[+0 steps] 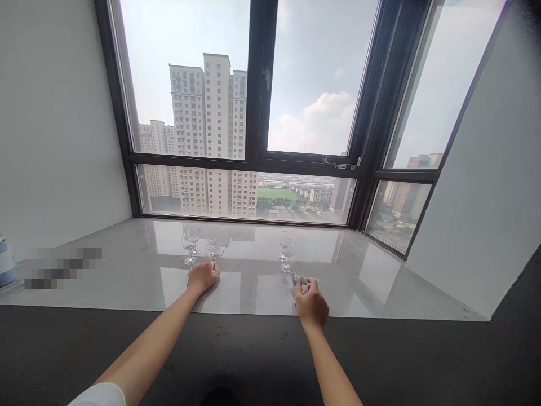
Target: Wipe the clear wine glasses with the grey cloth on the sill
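My left hand point(203, 277) is closed around the lower part of a stemmed glass point(212, 250), which stands upright near the middle of the sill. To its left is another clear stemmed glass point(189, 246), with one more close behind it. In my right hand point(311, 304) is a crumpled grey cloth point(301, 281), pinched between the fingers just above the sill. Beyond that cloth a stemmed glass point(288, 254) stands upright, and a second one is partly hidden behind it. My fingers cover the foot of the held glass.
The glossy pale tiled sill point(253, 293) reflects the window, and its front edge runs below my hands. A dark window frame point(253, 163) closes off the back. A white and blue container point(5, 262) sits at the far left, beside a blurred-out patch. Walls flank both sides.
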